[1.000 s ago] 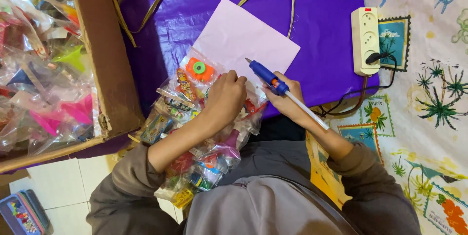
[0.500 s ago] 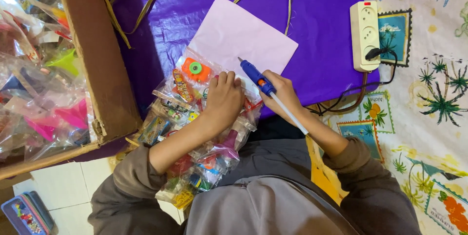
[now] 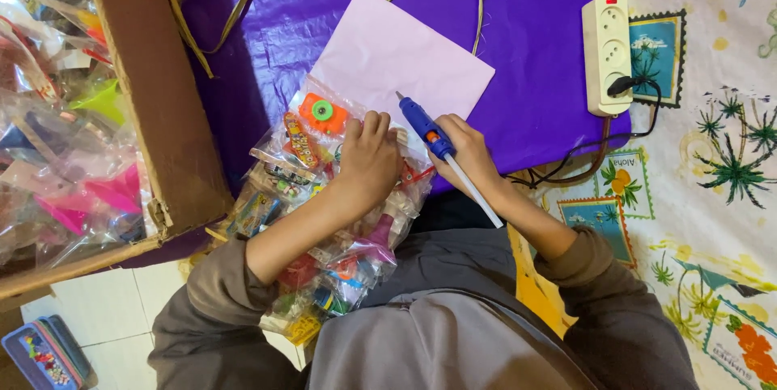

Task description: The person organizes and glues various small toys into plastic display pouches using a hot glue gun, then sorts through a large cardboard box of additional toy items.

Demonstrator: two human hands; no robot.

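Note:
My right hand [image 3: 471, 157] grips a blue glue gun [image 3: 426, 125] with a white glue stick [image 3: 474, 191] sticking out behind; its nozzle points at the edge of a clear plastic packet. My left hand [image 3: 368, 161] presses flat on a pile of clear toy packets [image 3: 303, 167] holding small colourful toys, one orange with a green centre [image 3: 321, 112]. A pale pink sheet of paper [image 3: 396, 58] lies under the packet tops on a purple cloth [image 3: 526, 74].
A cardboard box [image 3: 158, 99] full of bagged toys [image 3: 57, 115] stands at the left. A white power strip [image 3: 607, 54] with a black plug and cord lies at the right on a patterned mat [image 3: 712, 180]. Yellow ribbon strands [image 3: 190, 2] lie at the top.
My right hand has brought the glue gun left and down toward the packet under my left hand. My left hand has stayed pressed on the pile.

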